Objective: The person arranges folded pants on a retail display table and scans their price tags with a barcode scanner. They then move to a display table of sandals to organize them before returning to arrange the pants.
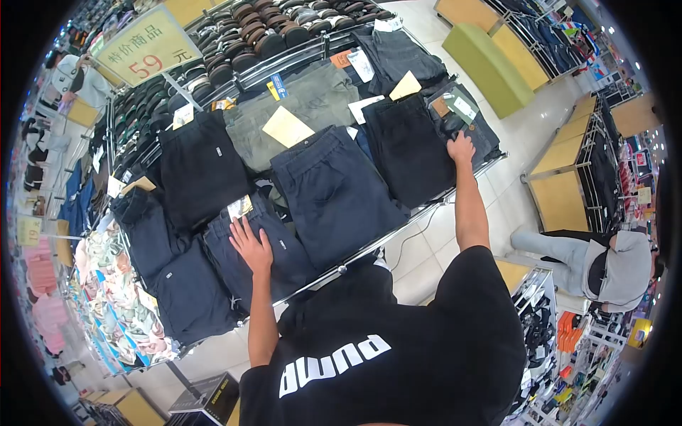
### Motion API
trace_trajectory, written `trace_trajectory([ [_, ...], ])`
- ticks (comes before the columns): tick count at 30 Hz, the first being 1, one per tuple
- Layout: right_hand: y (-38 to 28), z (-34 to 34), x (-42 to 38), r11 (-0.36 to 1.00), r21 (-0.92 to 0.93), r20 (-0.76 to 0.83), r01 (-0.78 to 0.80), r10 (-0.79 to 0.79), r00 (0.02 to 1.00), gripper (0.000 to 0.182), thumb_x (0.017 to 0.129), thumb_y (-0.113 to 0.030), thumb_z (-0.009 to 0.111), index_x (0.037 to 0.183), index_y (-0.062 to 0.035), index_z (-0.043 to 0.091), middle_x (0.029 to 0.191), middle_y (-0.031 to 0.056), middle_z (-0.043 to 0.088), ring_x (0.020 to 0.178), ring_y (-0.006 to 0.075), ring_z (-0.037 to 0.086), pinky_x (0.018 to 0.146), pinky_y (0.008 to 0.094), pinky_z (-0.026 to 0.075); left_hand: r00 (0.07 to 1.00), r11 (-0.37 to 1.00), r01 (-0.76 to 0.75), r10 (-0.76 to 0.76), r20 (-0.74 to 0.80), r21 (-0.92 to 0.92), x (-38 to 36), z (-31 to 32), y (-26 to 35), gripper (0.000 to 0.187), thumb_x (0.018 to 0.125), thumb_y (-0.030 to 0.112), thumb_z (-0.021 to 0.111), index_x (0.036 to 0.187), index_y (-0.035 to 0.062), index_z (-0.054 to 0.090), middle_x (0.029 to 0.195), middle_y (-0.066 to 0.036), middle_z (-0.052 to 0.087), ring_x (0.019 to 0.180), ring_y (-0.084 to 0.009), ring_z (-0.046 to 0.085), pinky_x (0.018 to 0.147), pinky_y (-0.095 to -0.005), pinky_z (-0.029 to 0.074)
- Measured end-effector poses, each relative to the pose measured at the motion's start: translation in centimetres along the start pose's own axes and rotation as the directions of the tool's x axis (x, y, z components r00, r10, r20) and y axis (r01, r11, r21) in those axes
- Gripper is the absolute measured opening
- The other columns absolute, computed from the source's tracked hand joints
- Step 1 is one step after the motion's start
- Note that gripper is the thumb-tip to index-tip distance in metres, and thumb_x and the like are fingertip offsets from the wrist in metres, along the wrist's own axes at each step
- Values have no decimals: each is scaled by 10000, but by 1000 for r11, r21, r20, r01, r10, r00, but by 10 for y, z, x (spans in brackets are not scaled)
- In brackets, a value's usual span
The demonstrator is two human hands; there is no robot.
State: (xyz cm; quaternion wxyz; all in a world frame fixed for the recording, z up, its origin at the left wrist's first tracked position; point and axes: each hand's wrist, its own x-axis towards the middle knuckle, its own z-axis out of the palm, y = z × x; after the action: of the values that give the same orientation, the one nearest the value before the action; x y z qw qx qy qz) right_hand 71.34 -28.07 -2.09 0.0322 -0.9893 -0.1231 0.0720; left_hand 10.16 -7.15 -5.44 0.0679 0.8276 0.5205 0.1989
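Note:
My left hand (pixel 250 245) lies flat with fingers spread on folded navy trousers (pixel 280 259), just below their paper tag (pixel 240 207). At the right end of the display, the fingers of my right hand (pixel 462 147) are curled at the edge of folded dark jeans (pixel 484 142), which carry a green-and-white tag (pixel 464 108). Folded black trousers (pixel 412 153) lie just left of that hand. Between my hands are larger folded navy trousers (pixel 334 195). The fingertips of my right hand are partly hidden.
Grey-green trousers (pixel 241 131) and more black trousers (pixel 202 170) cover the display's far side. Rows of shoes (pixel 270 42) stand behind, with a price sign (pixel 145 46). A metal rail (pixel 341 270) edges the near side. A person in grey (pixel 618 270) bends at right.

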Motion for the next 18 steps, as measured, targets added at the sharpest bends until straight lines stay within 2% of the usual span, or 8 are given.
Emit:
trace_trajectory([
  [1, 4, -3, -4, 1000, 1, 6, -4, 4, 1000, 629, 867, -376, 585, 1426, -129, 438, 1412, 244, 465, 1280, 353, 499, 1079, 528, 336, 1000, 1000, 6, -6, -1, 0, 0, 0, 0, 631, 926, 257, 550, 1495, 66, 354, 1593, -159, 250, 1477, -358, 200, 1176, -534, 152],
  [3, 9, -15, -19, 948, 297, -144, 111, -70, 987, 573, 860, -382, 532, 1300, -16, 528, 1228, 299, 587, 1154, 373, 592, 1025, 490, 412, 1000, 1000, 8, -8, 4, 5, -1, 0, -1, 627, 929, 253, 547, 1495, 66, 354, 1594, -159, 250, 1478, -358, 199, 1176, -535, 152],
  [4, 8, -13, -34, 915, 331, -394, 233, -90, 914, 469, 831, -327, 563, 1093, 60, 600, 963, 262, 672, 892, 333, 692, 819, 438, 535, 1000, 1000, 8, -8, -7, -7, -2, 1, -1, 624, 932, 251, 543, 1497, 66, 351, 1594, -159, 249, 1477, -358, 200, 1176, -534, 151],
  [5, 3, -22, -58, 916, 327, -391, 231, -91, 916, 469, 831, -327, 563, 1093, 60, 600, 963, 262, 672, 892, 333, 692, 819, 438, 535, 1000, 1000, 10, -11, -18, -20, -6, 2, -1, 622, 936, 249, 540, 1498, 66, 349, 1594, -160, 248, 1477, -359, 200, 1176, -534, 150],
  [7, -10, -43, -107, 713, 697, -5, 79, -106, 994, 352, 799, -273, 581, 915, 57, 617, 755, 166, 658, 625, 256, 672, 583, 378, 543, 1000, 1000, 3, -3, -27, -23, -12, 3, -1, 619, 941, 248, 533, 1502, 66, 344, 1594, -161, 248, 1476, -359, 203, 1176, -532, 151],
  [9, -13, -22, -136, 587, 809, 57, 37, -141, 988, 268, 781, -229, 585, 796, 37, 599, 632, 88, 592, 469, 169, 581, 432, 308, 469, 999, 1000, -5, 4, -38, -30, -15, 4, -4, 621, 943, 248, 531, 1505, 67, 339, 1594, -160, 249, 1475, -361, 208, 1175, -533, 155],
  [13, -31, 6, -204, 485, 872, 195, -64, -224, 955, 242, 791, -221, 588, 777, 21, 593, 605, 66, 571, 485, 145, 575, 437, 301, 459, 1000, 999, 3, -4, -27, -52, -23, 0, -7, 620, 941, 246, 530, 1505, 69, 342, 1592, -168, 249, 1472, -365, 213, 1174, -533, 159],
  [18, -66, 18, -288, 549, 832, 317, -84, -345, 884, 157, 811, -149, 545, 822, -2, 598, 612, 32, 545, 486, 117, 528, 438, 274, 427, 999, 998, -32, 30, -31, -61, -42, -1, -17, 616, 936, 233, 527, 1504, 76, 345, 1589, -185, 244, 1465, -373, 226, 1176, -524, 171],
])
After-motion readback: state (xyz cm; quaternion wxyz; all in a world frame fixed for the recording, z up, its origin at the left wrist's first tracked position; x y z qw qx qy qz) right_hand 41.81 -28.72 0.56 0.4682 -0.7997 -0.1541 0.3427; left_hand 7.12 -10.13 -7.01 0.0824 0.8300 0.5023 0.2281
